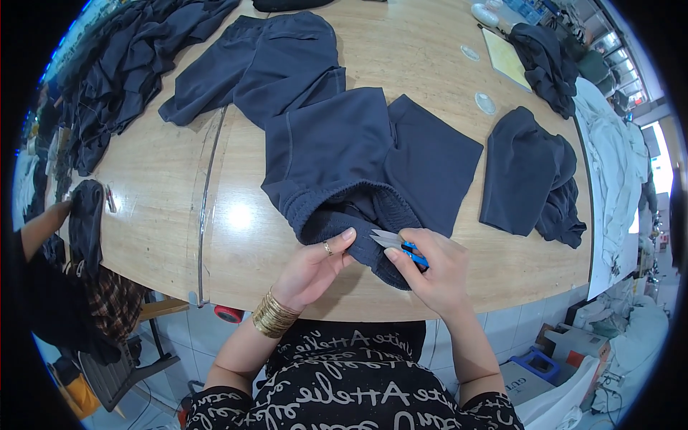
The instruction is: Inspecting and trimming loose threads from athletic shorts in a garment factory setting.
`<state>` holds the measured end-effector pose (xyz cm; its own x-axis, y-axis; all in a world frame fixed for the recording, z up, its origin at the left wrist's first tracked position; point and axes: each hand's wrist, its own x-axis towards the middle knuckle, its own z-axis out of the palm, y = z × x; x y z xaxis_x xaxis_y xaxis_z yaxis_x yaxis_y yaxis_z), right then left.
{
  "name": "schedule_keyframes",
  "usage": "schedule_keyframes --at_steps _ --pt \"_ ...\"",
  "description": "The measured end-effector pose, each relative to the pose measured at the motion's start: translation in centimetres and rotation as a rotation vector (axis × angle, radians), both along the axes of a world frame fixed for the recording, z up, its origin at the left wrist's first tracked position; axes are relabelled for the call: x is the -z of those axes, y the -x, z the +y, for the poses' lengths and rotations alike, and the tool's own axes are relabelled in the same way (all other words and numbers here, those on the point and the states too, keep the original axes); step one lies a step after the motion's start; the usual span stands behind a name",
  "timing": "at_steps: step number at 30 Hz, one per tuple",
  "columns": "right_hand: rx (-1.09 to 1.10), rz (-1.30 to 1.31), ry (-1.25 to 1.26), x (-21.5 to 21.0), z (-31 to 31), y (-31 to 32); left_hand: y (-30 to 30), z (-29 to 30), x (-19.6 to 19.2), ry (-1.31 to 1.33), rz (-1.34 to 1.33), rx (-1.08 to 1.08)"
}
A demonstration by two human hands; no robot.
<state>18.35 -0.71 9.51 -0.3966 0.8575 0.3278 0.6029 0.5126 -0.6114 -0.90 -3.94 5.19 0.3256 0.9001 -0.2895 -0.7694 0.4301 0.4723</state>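
Note:
A pair of dark navy shorts point(333, 143) lies on the wooden table in front of me, its elastic waistband point(365, 247) gaping toward me. My left hand point(315, 271) grips the near edge of the waistband, thumb on top; its other fingers are partly hidden. In my right hand point(441, 269) is a pair of thread snips point(387, 236) with blue handles. The metal blades are apart and point left, lying over the waistband close to my left thumb. Whether they touch a thread is too small to tell.
Another pair of navy shorts point(287, 54) lies beyond, with a heap of dark garments point(122, 64) at far left. A folded dark garment point(527, 172) sits on the right, near pale fabric point(605, 172). A co-worker's arm point(44, 228) reaches in at left, beside small snips point(110, 198).

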Motion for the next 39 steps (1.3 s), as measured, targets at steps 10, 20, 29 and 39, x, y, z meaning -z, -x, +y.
schedule_keyframes --at_steps 10,20,29,39 --pt "0.041 -0.072 -0.048 -1.0 -0.2 0.0 -0.3 -0.2 -0.6 0.023 0.155 -0.122" --pt "0.02 -0.095 -0.098 -0.9 -0.1 -0.2 -0.1 -0.2 -0.4 0.001 0.158 -0.116" --pt "0.055 -0.002 -0.003 -0.7 -0.5 0.2 -0.2 -0.2 -0.5 0.009 0.159 -0.111" --pt "0.026 0.027 0.052 -0.7 -0.6 0.2 0.0 -0.1 -0.3 0.013 0.169 -0.076"
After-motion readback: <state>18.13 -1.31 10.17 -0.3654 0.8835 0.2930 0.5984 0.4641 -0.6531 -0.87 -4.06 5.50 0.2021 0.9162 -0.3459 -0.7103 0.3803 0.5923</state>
